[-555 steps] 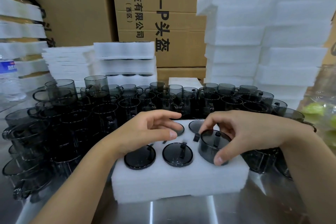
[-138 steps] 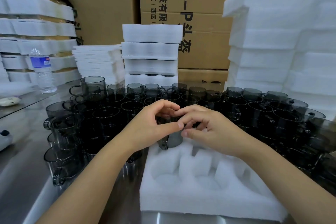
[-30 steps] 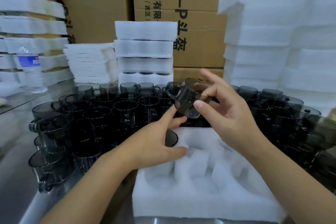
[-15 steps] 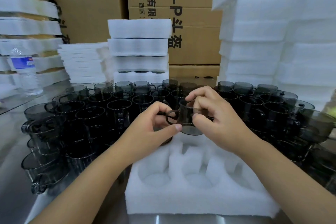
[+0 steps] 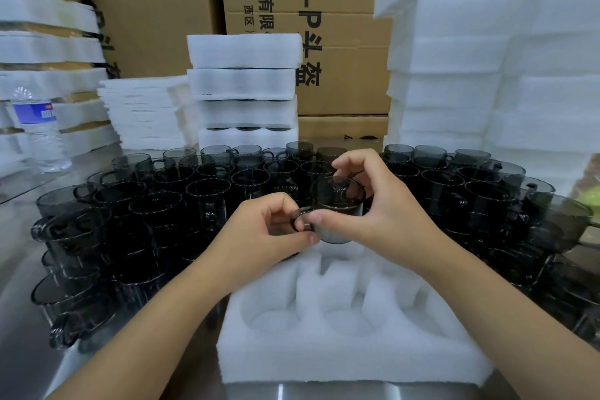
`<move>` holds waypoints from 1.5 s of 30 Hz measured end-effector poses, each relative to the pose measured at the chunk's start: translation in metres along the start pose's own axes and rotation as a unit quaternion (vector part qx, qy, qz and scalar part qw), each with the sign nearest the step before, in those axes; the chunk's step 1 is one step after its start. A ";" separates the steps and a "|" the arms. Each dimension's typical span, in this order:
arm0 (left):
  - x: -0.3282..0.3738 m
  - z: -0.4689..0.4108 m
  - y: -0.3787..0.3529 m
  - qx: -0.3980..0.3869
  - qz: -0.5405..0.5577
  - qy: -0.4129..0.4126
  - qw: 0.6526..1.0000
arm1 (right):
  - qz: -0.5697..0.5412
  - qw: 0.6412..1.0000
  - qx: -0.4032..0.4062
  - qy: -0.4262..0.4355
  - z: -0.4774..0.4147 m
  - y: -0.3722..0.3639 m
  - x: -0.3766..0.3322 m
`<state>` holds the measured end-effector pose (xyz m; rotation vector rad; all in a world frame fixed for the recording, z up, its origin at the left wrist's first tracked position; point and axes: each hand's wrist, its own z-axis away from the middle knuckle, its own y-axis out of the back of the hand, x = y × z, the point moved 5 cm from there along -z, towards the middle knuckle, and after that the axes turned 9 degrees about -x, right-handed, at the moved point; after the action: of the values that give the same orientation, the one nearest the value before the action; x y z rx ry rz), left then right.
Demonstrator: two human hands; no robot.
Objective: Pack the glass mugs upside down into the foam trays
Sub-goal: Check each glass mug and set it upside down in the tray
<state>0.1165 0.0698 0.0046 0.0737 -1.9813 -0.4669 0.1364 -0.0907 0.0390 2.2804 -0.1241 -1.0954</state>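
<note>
Our right hand (image 5: 383, 214) grips the glass mug (image 5: 337, 227), our left hand (image 5: 259, 237) pinches its handle (image 5: 293, 221) at 9 o'clock, and the foam tray (image 5: 324, 357) lies at 6 o'clock.

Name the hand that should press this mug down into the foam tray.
Right. The right hand wraps the mug body, above the foam tray far row; the left hand only pinches the handle.
</note>
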 end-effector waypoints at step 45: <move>-0.001 0.001 -0.001 -0.076 -0.133 0.073 0.986 | -0.010 0.963 -0.261 -0.065 0.002 -0.009 0.026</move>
<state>0.1157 0.0699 0.0031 0.2707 -1.7932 -0.7620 0.1509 -0.0928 0.0155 1.7425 0.1249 -1.1302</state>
